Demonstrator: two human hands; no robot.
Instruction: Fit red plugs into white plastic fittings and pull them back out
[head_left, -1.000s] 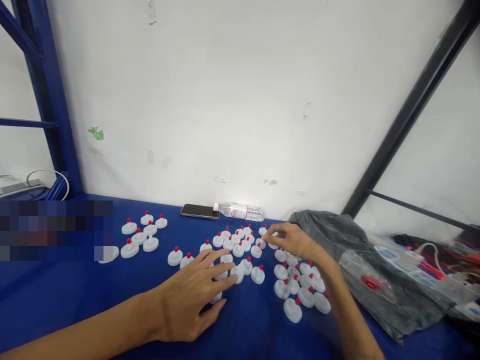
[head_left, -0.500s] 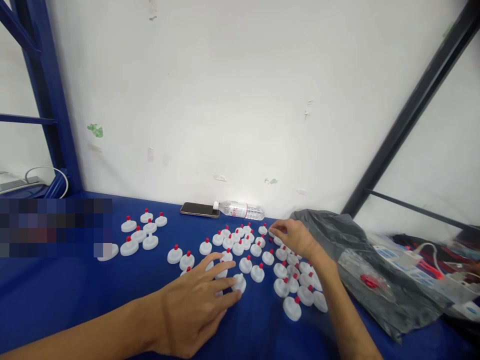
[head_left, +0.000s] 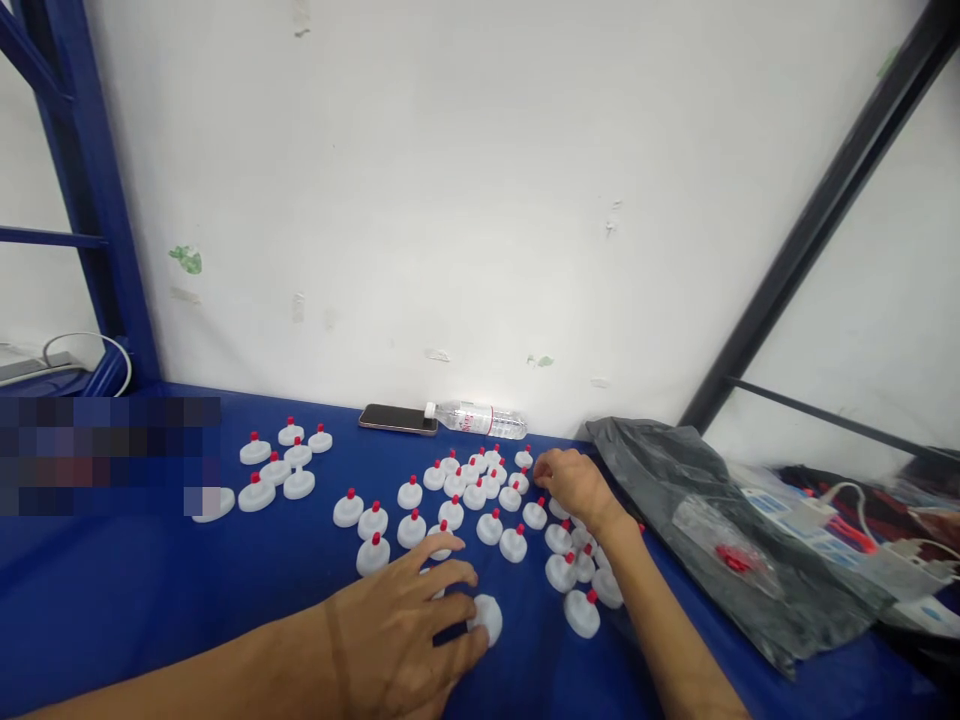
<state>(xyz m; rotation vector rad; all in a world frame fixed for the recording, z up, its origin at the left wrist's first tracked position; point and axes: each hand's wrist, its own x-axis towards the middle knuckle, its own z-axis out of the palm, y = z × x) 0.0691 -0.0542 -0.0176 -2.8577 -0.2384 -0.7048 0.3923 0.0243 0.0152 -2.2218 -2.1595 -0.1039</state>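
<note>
My left hand (head_left: 424, 620) grips a white round cap (head_left: 489, 620) at its fingertips, low over the blue table. No red tip shows on this cap, and its flat side seems turned toward me. Beyond and partly under the hand stand several white nozzle caps with red tips (head_left: 373, 555). My right hand (head_left: 574, 485) is at the far right cluster, its fingers curled and pinched downward. What the right fingers hold, if anything, is hidden. The right forearm covers part of the right-hand group of red-tipped caps (head_left: 582, 613).
On the left is another group of red-tipped caps (head_left: 256, 492). A phone (head_left: 397, 419) and a clear plastic bottle (head_left: 480, 418) lie along the wall. At right, a grey plastic bag (head_left: 795, 610) carries a clear bag of red tips (head_left: 731, 555), beside power strips (head_left: 814, 515).
My left hand has moved down toward me with the white cap, which has tilted. My right hand has shifted slightly down and its fingers are more curled.
</note>
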